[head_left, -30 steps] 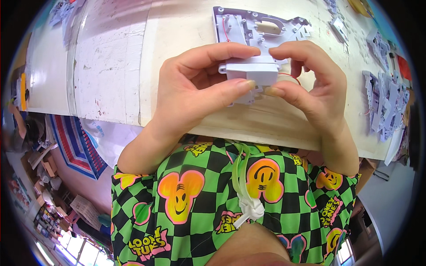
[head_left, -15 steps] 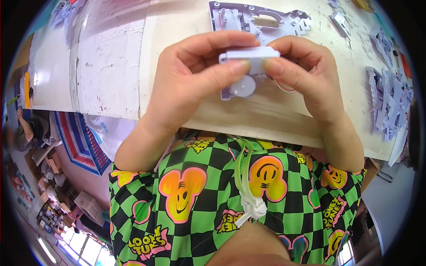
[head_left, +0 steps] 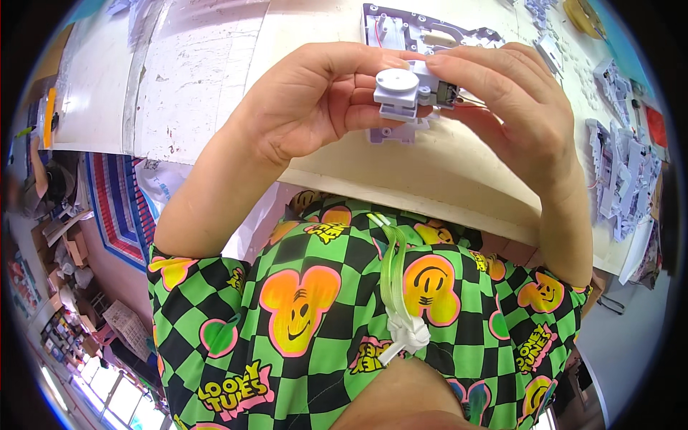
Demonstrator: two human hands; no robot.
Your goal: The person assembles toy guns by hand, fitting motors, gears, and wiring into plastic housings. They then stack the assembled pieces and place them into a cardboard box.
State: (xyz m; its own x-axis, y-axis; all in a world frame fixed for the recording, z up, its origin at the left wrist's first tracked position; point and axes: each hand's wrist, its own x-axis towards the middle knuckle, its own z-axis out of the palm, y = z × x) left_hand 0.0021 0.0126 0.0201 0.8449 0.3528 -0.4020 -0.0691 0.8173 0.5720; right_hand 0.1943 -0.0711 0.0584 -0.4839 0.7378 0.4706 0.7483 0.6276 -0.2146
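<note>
Fingers of our left hand (head_left: 304, 107) and right hand (head_left: 519, 104) pinch the white assembly (head_left: 396, 99) above the worktop (head_left: 197, 93), its round disc (head_left: 398, 79) facing up — a two-sided grip, we judge, that steadies it and leaves that face visible.

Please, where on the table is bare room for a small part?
The widest bare patch of the table lies left of the left hand. A smaller one lies between the pale plastic shell and the table's near edge. Crowded: around that shell and the held white assembly, and far right, by piled plastic parts.
</note>
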